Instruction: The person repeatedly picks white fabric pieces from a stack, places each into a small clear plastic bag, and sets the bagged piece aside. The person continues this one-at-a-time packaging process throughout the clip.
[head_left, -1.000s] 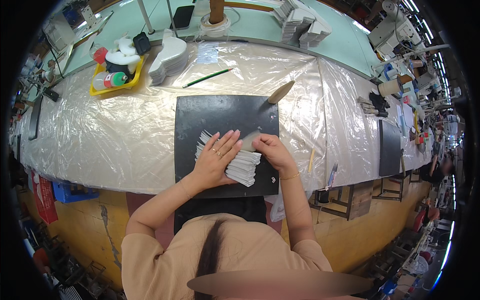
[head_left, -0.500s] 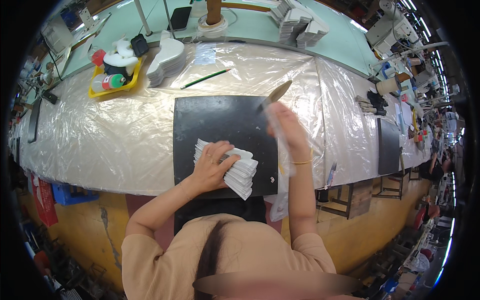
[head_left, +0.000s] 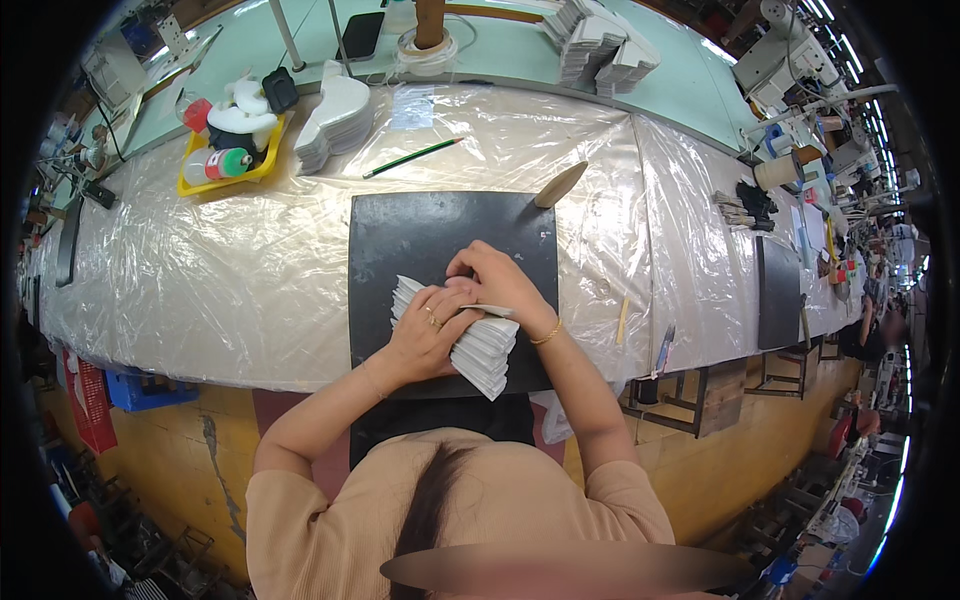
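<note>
My left hand is closed over a fanned stack of white cut pieces, pressing it on a black mat in front of me. Bent across the stack's far edge, my right hand meets the left fingers. Its fingers are curled together, with their tips partly hidden, so what they grip does not show. A white flap of the top piece juts out beneath the right palm. A pointed wooden tool rests at the mat's far right corner, away from both hands.
Beyond the mat lies a green pencil. A yellow tray with bottles and another white stack stand far left. More white pieces sit on the green surface. A thin tan stick lies right of my forearm.
My right hand has come left and nearer, from beside the wooden tool to the stack. The pale blurred thing by that hand is out of sight. My left hand stays on the stack.
</note>
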